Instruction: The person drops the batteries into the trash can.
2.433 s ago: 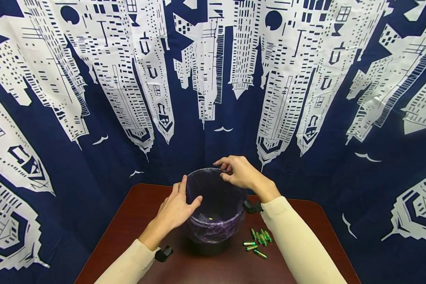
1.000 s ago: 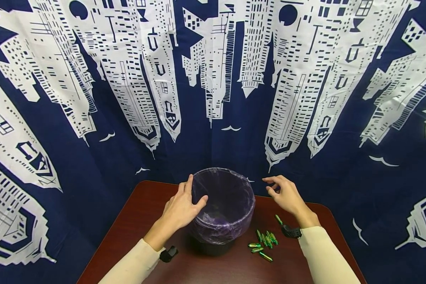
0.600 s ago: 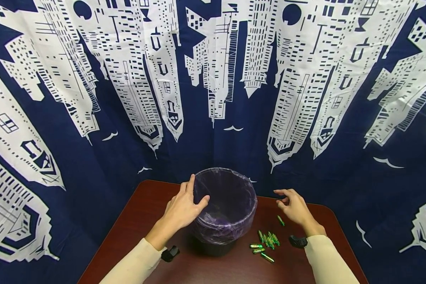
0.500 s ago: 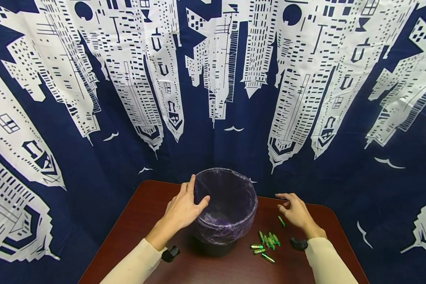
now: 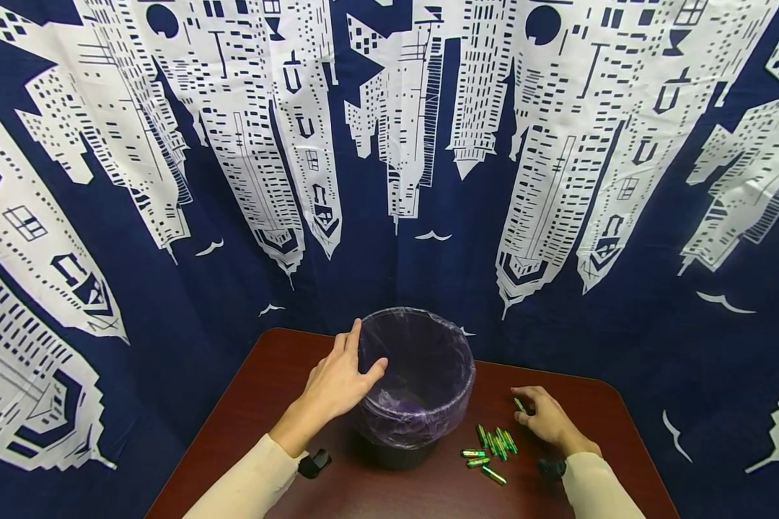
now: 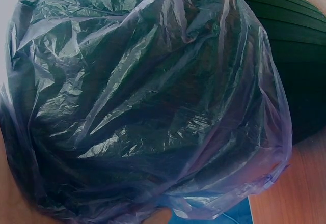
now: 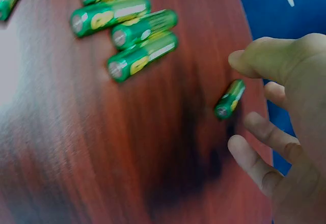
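A dark bin (image 5: 389,457) lined with a thin purple plastic bag (image 5: 422,425) stands in the middle of the table. My left hand (image 5: 337,382) is at its left rim, fingers extended along the edge and thumb pointing over the opening. In the left wrist view the crinkled bag (image 6: 142,96) fills most of the picture. To the right of the bin, my right hand (image 5: 547,417) reaches low over a single green battery (image 7: 230,100). That battery lies between the thumb and the spread fingers, apparently untouched.
Several green batteries (image 5: 496,441) lie in a loose group between the bin and my right hand. The reddish-brown table (image 5: 247,404) ends at a navy curtain (image 5: 337,288) printed with white buildings.
My right hand has moved from above the bin's rim out to the right and down to the lone battery. The left hand stays at the rim.
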### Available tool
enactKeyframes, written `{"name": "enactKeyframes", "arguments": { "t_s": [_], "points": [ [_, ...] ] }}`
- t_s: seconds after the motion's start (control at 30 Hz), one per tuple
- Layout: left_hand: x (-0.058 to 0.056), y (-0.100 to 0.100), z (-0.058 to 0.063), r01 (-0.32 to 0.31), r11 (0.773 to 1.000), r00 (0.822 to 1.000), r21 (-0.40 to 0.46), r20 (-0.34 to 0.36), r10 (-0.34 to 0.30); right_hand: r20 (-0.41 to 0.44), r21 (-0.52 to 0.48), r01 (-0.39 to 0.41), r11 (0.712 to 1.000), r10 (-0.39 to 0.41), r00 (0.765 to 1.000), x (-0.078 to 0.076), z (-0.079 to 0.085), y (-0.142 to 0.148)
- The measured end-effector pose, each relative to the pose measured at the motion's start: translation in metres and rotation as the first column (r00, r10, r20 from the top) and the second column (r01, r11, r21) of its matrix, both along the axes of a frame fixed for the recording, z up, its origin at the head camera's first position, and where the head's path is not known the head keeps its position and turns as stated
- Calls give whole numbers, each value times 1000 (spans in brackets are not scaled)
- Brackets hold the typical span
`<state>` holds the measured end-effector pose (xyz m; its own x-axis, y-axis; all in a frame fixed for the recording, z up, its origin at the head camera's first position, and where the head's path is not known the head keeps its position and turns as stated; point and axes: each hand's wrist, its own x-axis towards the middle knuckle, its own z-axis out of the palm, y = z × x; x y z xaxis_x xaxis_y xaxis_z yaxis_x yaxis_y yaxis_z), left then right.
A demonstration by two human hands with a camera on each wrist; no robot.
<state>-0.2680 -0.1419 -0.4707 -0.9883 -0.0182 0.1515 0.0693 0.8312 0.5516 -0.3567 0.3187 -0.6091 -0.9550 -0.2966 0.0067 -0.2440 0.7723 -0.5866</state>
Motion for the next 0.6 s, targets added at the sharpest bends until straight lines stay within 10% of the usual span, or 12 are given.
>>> {"name": "enactKeyframes", "arguments": {
  "t_s": [0.6],
  "points": [
    [0,0,0,2,1000,1000,13,2,-2,-19,29,56,998,-56,998,7,-31,10]
  ]
}}
